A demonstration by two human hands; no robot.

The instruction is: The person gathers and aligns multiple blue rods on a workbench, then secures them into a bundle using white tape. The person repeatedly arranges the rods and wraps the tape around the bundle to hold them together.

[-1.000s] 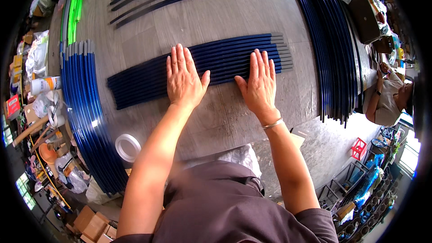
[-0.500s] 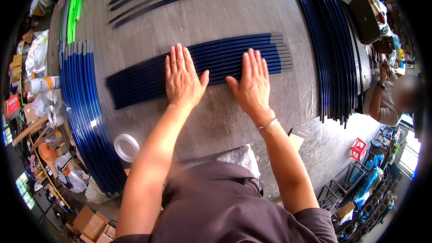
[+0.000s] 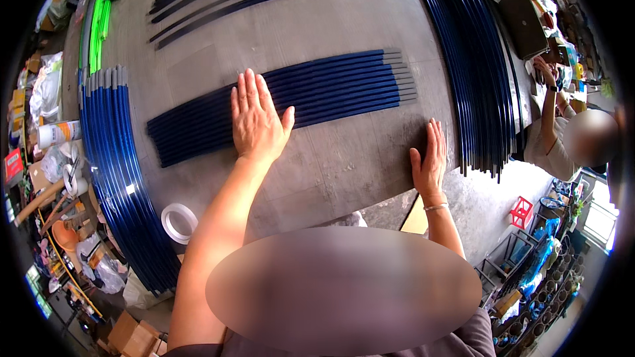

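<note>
The left hand [image 3: 256,119] lies flat, fingers spread wide, pressing on a row of dark blue rods [image 3: 311,92] that stretches out to both its sides. The right hand [image 3: 430,158] rests flat and empty on the grey table [image 3: 344,158], just below the rods' right end.

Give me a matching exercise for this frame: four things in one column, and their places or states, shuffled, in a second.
Things:
1. left hand
2. right hand
3. tape roll
4. green rods

Places or states:
A. flat on the bare table, beside the table's near edge
B. at the table's far left corner
C. flat on the middle row of blue rods
D. lying on the table near the left bundle of blue rods

Pairs: 1-C, 2-A, 3-D, 4-B
</note>
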